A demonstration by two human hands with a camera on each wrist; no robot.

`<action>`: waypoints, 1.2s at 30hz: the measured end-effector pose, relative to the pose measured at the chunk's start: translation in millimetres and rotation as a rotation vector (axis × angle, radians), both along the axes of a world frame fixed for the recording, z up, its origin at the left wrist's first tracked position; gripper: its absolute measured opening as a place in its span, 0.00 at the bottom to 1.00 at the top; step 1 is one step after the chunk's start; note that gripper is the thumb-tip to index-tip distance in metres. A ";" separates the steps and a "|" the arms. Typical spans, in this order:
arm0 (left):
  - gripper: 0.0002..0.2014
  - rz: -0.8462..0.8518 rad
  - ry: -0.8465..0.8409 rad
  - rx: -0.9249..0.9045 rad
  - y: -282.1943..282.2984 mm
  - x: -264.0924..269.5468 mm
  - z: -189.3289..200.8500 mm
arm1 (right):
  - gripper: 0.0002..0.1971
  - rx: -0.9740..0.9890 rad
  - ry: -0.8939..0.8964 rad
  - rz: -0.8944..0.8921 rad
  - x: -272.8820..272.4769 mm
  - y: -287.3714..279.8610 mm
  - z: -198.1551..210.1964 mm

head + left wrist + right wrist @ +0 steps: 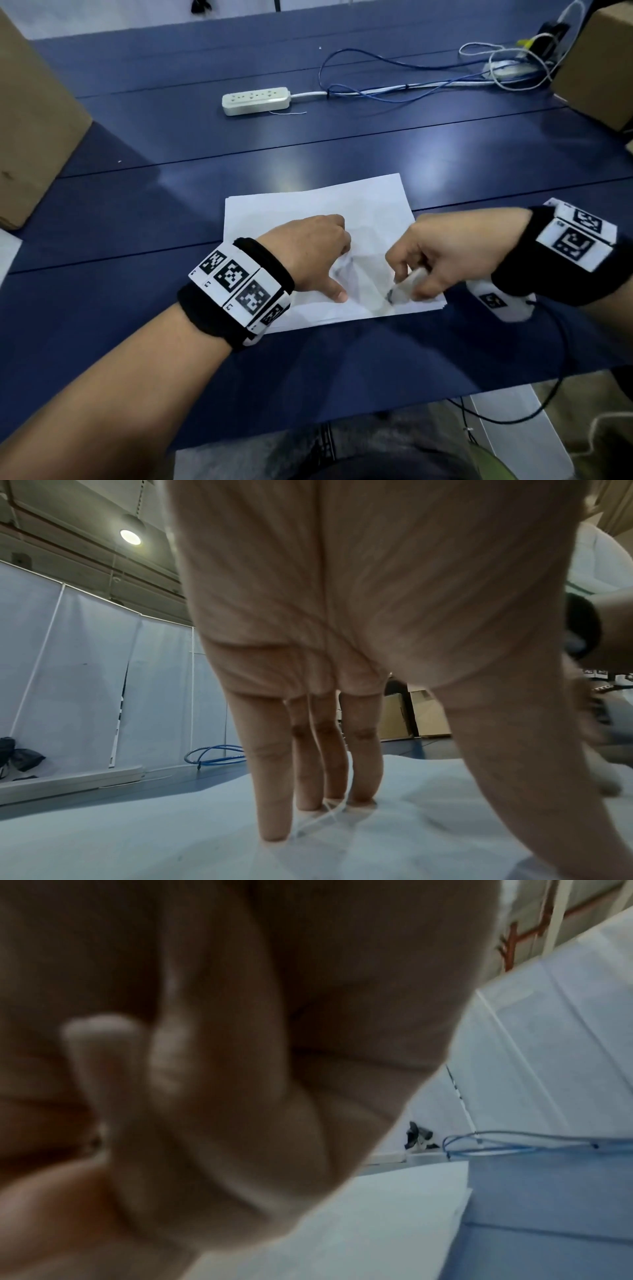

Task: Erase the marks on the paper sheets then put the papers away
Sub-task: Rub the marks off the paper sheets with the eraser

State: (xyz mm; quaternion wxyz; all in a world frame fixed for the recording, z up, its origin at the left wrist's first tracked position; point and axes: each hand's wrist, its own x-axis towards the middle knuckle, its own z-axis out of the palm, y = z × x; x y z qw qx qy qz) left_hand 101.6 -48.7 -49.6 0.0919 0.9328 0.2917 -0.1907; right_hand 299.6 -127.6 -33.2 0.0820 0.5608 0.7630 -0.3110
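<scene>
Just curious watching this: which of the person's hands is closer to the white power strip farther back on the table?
Left. The left hand presses the paper stack almost straight in front of the power strip; the right hand, gripping the eraser, sits farther right.

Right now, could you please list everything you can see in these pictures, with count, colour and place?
paper sheets: a small stack, white, near table edge, under both hands; top sheet crumpled, grey smudge
eraser: one, whitish with dark tip, on the top sheet, near right corner
table: one, dark blue
power strip: one, white, mid-table beyond the sheets
cables: several, blue and white, far right of table
cardboard boxes: two, brown, far left and far right
wrist bands: two, black with black-and-white markers, one per wrist
left hand: fingers straight, pressing the sheets
right hand: grip pinching the eraser
</scene>
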 end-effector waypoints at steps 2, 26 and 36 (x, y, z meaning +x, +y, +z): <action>0.28 0.004 0.003 0.002 0.3 0.3 -1.1 | 0.18 -0.011 -0.038 0.010 -1.6 0.4 1.7; 0.29 -0.003 -0.002 -0.002 1.1 3.7 0.4 | 0.08 -0.004 -0.021 0.007 2.5 1.5 0.1; 0.30 0.005 -0.016 -0.017 -0.6 2.0 0.3 | 0.07 0.192 -0.068 -0.100 17.0 17.7 -1.9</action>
